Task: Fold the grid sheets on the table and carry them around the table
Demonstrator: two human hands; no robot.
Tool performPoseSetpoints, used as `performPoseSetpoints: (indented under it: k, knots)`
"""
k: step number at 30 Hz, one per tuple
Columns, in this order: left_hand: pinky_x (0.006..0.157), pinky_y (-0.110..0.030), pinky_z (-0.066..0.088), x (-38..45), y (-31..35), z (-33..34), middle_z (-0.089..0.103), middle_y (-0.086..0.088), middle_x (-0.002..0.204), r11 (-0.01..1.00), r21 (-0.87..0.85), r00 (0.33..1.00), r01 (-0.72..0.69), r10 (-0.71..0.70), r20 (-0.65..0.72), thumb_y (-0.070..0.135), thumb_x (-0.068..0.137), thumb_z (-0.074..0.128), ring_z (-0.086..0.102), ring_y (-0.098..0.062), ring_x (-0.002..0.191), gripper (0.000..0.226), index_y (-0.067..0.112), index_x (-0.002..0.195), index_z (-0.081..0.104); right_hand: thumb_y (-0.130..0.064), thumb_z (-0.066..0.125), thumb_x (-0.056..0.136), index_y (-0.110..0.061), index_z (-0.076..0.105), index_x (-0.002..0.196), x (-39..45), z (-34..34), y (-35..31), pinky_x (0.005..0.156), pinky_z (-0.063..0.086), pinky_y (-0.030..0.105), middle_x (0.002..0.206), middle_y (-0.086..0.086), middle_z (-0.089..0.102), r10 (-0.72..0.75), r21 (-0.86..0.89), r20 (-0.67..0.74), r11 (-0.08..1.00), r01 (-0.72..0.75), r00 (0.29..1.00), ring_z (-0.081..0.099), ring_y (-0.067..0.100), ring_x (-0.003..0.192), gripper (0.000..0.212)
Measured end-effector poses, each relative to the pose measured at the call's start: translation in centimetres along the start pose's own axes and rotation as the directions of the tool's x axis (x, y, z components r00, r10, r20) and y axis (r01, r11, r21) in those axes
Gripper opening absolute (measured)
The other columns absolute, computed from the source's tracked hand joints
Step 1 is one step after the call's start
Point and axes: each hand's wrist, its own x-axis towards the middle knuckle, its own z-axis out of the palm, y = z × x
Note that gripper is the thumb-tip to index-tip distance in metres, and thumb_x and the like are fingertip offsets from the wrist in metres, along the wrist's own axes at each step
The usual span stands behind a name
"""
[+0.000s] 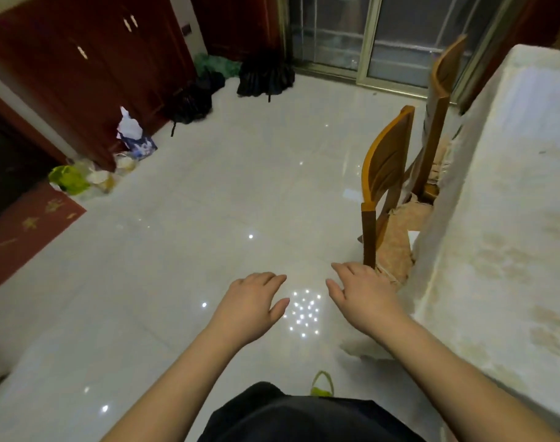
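Both my left hand and right hand hover spread, empty, over open floor — desk edge right (two chairs tucked against it).

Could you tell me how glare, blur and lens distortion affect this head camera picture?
Head view: ceiling lights glare as a cluster of bright dots on the glossy floor between the left hand and right hand; the table washes out pale toward its far end; wide-angle distortion bends the chairs and door frames; the whole picture is soft.
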Motion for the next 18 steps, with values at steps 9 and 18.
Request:
performPoseSetpoints:
  k: [9, 18]
  knots:
    - [0.107, -0.033, 0.032, 13.0, -5.3, -3.7, 0.039, 0.006, 0.151, 0.997, -0.026, 0.997, -0.068, 0.069, 0.019, 0.05, 0.099, 0.036, 0.035, -0.014, 0.138, 0.056, 0.026, 0.149, 0.032, -0.048, 0.024, 0.102, -0.026, 0.032, 0.149, 11.1, -3.7, -0.1, 0.108, 0.034, 0.036, 0.15, -0.004, 0.042, 0.082, -0.024, -0.02, 0.996, -0.083, 0.996, 0.04, 0.019, 0.135, 0.052]
    - [0.108, -0.036, 0.03, 26.2, -13.2, -10.5, 0.036, 0.005, 0.152, 0.977, 0.042, 0.978, -0.211, 0.211, 0.008, 0.054, 0.098, 0.033, 0.033, -0.016, 0.139, 0.058, 0.026, 0.149, 0.03, -0.047, 0.027, 0.103, -0.024, 0.031, 0.151, 25.3, -7.5, -3.8, 0.113, 0.03, 0.033, 0.152, -0.003, 0.038, 0.139, 0.028, -0.036, 0.99, -0.139, 0.99, 0.036, 0.017, 0.138, 0.053]
